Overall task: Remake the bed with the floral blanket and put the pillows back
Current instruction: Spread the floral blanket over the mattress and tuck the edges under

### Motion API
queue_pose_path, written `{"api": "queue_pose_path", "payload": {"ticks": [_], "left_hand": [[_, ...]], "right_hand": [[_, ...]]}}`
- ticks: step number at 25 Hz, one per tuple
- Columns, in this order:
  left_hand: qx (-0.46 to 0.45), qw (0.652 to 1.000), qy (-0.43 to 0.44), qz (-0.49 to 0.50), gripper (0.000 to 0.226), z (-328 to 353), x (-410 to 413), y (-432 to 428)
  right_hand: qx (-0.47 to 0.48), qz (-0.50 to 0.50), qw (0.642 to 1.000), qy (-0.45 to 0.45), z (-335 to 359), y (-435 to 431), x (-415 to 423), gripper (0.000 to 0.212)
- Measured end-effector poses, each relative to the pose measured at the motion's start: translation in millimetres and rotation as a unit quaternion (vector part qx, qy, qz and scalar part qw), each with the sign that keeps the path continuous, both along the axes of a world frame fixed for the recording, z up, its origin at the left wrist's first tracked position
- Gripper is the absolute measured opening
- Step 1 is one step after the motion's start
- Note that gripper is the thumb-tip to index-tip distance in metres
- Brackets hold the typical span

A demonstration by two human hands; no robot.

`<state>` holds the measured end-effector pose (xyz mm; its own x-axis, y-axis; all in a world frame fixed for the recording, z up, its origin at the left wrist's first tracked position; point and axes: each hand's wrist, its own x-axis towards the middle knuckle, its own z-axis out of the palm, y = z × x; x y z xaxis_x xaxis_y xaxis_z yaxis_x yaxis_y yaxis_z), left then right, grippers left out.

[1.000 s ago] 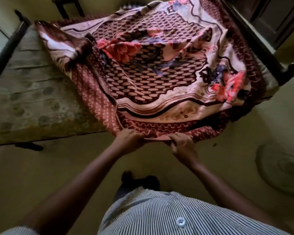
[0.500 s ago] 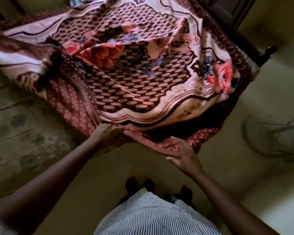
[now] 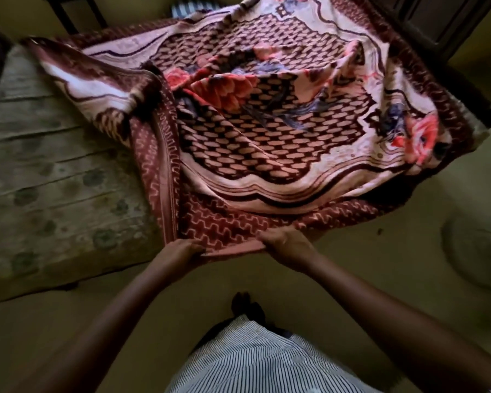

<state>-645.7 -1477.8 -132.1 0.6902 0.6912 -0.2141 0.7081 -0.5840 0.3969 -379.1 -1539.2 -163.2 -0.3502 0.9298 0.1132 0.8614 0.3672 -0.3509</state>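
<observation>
Scene: A person stands on the floor (image 3: 352, 268) at the near side of a bed, both arms stretched toward it.
Floral blanket (image 3: 267, 143): Lies rumpled over the right part of the bed, with a maroon zigzag border, a cream band, a dark lattice centre and red-pink flowers. Its near hem hangs off the bed's near edge and is stretched between the hands. Its left portion is folded back on itself in a thick roll.
Left hand (image 3: 179, 252): Clenched round the near hem at the blanket's left corner, fingers curled under the cloth.
Right hand (image 3: 284, 242): Grasping the same hem just to the right, thumb pinching the edge, fingers over the top.
Mattress (image 3: 54, 180): Bare on the left half of the bed, a faded greenish cover with dim round motifs, creased across.
Bed frame (image 3: 420, 43): A dark rail runs along the far right side, touching the blanket's border.
Striped cloth (image 3: 182, 8): Shows at the far edge behind the blanket; what it is cannot be told.
Clothing: A striped shirt (image 3: 267, 358) fills the near foreground.
Round object (image 3: 476, 251): Pale and blurred, on the floor at right.
</observation>
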Motion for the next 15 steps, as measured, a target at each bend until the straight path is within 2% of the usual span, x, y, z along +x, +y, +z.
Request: {"api": "queue_pose_path", "payload": {"ticks": [2,4,7,9,10,11,15], "left_hand": [[-0.017,0.996,0.083,0.025,0.024,-22.2,-10.6,-26.8],[-0.038,0.991,0.123,0.039,0.028,-40.3,-15.4,-66.3],[-0.112,0.979,0.141,0.097,0.028,-62.8,-12.6,-139.6],[-0.109,0.979,0.127,0.113,0.025,-62.6,-3.7,-183.9],[-0.105,0.982,0.119,0.101,0.032,-67.2,-0.9,-199.2],[-0.081,0.986,0.108,0.093,0.038,-71.3,0.0,-207.6],[-0.094,0.982,0.088,0.137,0.031,-79.2,-1.8,-203.6]], "right_hand": [[-0.109,0.049,0.993,-0.020,-4.9,-34.0,-6.2,0.016],[-0.199,0.046,0.979,-0.027,-15.0,-73.5,-15.9,0.017],[-0.284,0.009,0.958,-0.046,-39.5,-122.8,-21.6,0.021],[-0.345,-0.039,0.937,-0.027,-59.7,-148.4,-17.9,0.028],[-0.378,-0.062,0.924,-0.005,-69.3,-158.8,-16.3,0.032],[-0.393,-0.081,0.916,0.011,-76.5,-166.6,-15.6,0.034],[-0.382,-0.101,0.918,0.008,-82.1,-161.3,-14.1,0.033]]}}
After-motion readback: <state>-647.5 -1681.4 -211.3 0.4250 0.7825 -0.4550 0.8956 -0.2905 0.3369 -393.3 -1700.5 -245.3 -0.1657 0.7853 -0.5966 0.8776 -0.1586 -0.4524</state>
